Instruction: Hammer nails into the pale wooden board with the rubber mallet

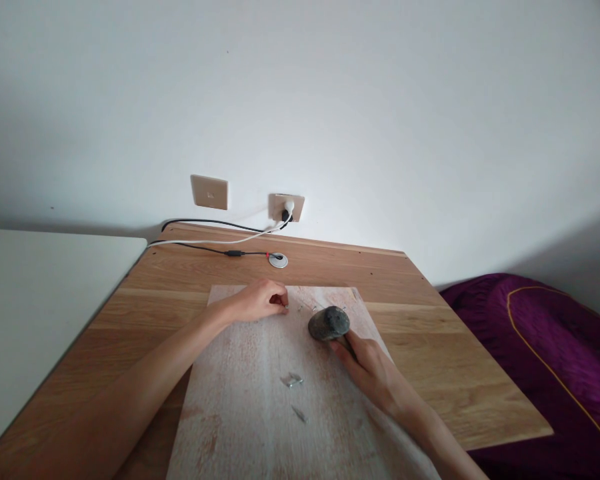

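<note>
My right hand (370, 367) is wrapped round the handle of a mallet with a thick, dark grey head (329, 324), raised above a whitewashed wooden board (250, 400). At the board's far side, my left hand (261, 300) has its thumb and fingers curled into a pinch. A tiny pale speck shows at the fingertips, too small to name. Several small shiny bits (301, 309) lie between the two hands, partly behind the mallet head. Nearer to me on the board are a small clear and silvery piece (293, 381) and a thin grey sliver (299, 414).
The board lies on a wooden table (420, 347). Black and white cables (215, 241) run along its back edge to a wall socket (286, 207), near a round cable grommet (279, 261). A white surface (55, 300) adjoins at left; purple fabric (530, 347) is at right.
</note>
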Demonstrator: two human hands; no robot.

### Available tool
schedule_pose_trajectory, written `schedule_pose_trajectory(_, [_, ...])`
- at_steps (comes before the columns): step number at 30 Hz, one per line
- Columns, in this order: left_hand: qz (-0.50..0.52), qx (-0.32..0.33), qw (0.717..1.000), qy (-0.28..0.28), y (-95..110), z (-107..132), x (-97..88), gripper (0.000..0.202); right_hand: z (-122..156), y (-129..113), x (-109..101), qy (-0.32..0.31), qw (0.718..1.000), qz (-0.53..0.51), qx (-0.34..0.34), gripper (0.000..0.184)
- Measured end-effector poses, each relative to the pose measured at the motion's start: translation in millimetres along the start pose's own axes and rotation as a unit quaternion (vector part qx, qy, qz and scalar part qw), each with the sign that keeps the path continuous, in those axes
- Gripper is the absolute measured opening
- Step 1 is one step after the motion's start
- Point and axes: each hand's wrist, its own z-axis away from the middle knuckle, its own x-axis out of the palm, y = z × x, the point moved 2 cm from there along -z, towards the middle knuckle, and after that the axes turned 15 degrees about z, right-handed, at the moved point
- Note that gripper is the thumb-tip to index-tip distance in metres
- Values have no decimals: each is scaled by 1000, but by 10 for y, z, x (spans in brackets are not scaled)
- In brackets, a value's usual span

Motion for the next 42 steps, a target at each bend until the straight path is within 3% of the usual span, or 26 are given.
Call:
schedule_pose_trajectory(6, [-35,3,999,11,-3,4,23,8,-9,8,7,2,1000,2,-2,30])
schedule_pose_trajectory(10, [-99,18,995,15,117,13,15,17,-15,6,3,10,1000,5,1,30])
schedule_pose_trajectory(18, [-321,28,947,-7,312,29,101,24,-2,-47,-44,-1,1000,-7,1,30])
schedule_pose_trajectory(23, [-341,24,940,-18,252,18,174,31,12,-49,-45,-4,1000,-10,-1,29])
schedule_pose_trajectory(27, [-342,50,938,-18,228,17,208,25,5,-41,-42,-3,1000,-2,-2,29])
schedule_pose_trajectory(37, [-430,133,890,-73,288,13,236,14,-4,-53,-48,-9,1000,-15,0,29])
schedule_pose_trajectory(42, [-442,142,884,-58,268,28,223,13,0,-47,-41,-15,1000,-18,7,28])
